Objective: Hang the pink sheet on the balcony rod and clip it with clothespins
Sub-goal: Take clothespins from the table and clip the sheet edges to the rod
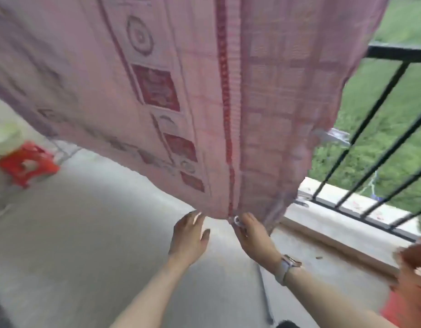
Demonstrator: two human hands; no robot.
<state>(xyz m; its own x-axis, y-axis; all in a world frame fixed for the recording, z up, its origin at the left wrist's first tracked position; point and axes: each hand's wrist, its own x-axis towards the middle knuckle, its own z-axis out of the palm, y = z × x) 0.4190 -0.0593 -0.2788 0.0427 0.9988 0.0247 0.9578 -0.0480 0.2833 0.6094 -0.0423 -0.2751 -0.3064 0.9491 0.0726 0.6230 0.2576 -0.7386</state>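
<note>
We see the pink sheet (171,91) hanging above and ahead of our hands, already draped over something out of view at the top, so the rod itself is not visible; its long axis runs down from the top edge of the view to its lower hem, which dips to its lowest point just in front of us. Both hands reach up to that lowest fold. Our right hand (252,235) is the one on the cloth: its fingers curl at the hem around a small pale object that looks like a clothespin (237,220), though blur keeps us from being sure. Our left hand (189,235) hovers just beside the hem with fingers loosely spread, touching the edge at most and holding nothing. We judge the coming move turns on that hem lying straight ahead and slightly above the right hand, with the left near enough to steady the fold. To the right the black balcony railing (380,107) stands close to the sheet's outer edge, with the concrete ledge (335,214) under it and grass beyond. On the balcony floor (98,221) at the far left sits a red stool (27,163), well apart. A blurred second person's hand (413,254) shows at the right edge.
</note>
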